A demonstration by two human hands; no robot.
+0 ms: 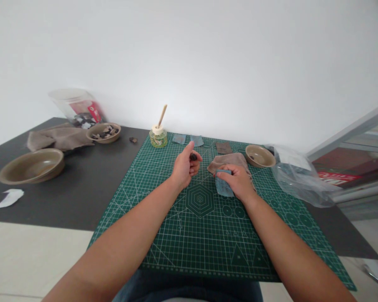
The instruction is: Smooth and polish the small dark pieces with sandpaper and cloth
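My left hand (186, 165) is raised over the middle of the green cutting mat (164, 209), closed with the thumb up around a small dark lump (193, 157). My right hand (237, 180) pinches a blue-grey sheet (223, 186), perhaps sandpaper, just above the mat. Behind that hand lies a crumpled brown cloth (228, 160). Two blue-grey squares (179, 139) and a brown square (223, 147) rest near the mat's far edge. Right of the cloth sits a small tan bowl (260, 156) with a dark bit inside.
At the far left edge of the mat stands a glass jar (158, 137) with a brush. On the dark table (91, 188) are a bowl of dark pieces (103, 133), a larger bowl (31, 165), a brown cloth (59, 137) and a clear tub (78, 109). A plastic bag (302, 176) lies right.
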